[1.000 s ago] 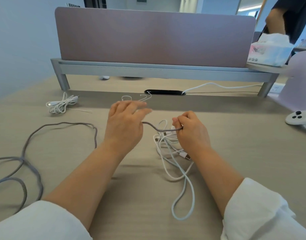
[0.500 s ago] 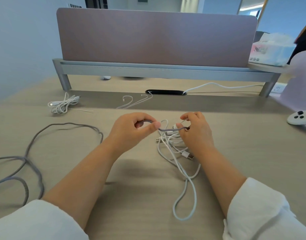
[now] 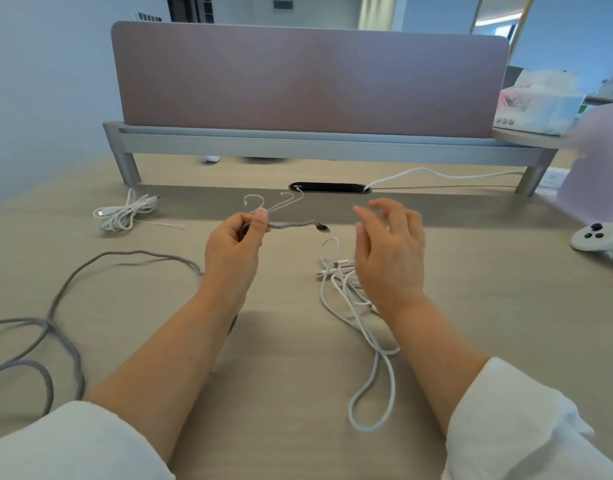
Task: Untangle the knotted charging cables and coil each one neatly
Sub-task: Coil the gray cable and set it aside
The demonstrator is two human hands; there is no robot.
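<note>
My left hand [image 3: 234,247] pinches the grey braided cable [image 3: 60,299] near its dark plug end, which sticks out to the right above the desk. The rest of that cable trails left in loose loops over the desk. My right hand [image 3: 389,251] hovers with fingers spread and empty above a loose tangle of white cables [image 3: 358,306], whose long loop reaches toward me. A coiled white cable [image 3: 125,213] lies at the far left. A thin white cable [image 3: 280,202] with hooked ends lies behind my left hand.
A pink divider panel [image 3: 308,81] on a grey metal rail closes off the back of the wooden desk [image 3: 287,358]. A black cable slot [image 3: 327,187] has a white lead running right. A white game controller [image 3: 599,239] lies at the right edge; a tissue pack [image 3: 537,102] sits back right.
My right hand let go of the grey cable's end and opened. My left hand lifted the freed plug end up and left, clear of the white tangle.
</note>
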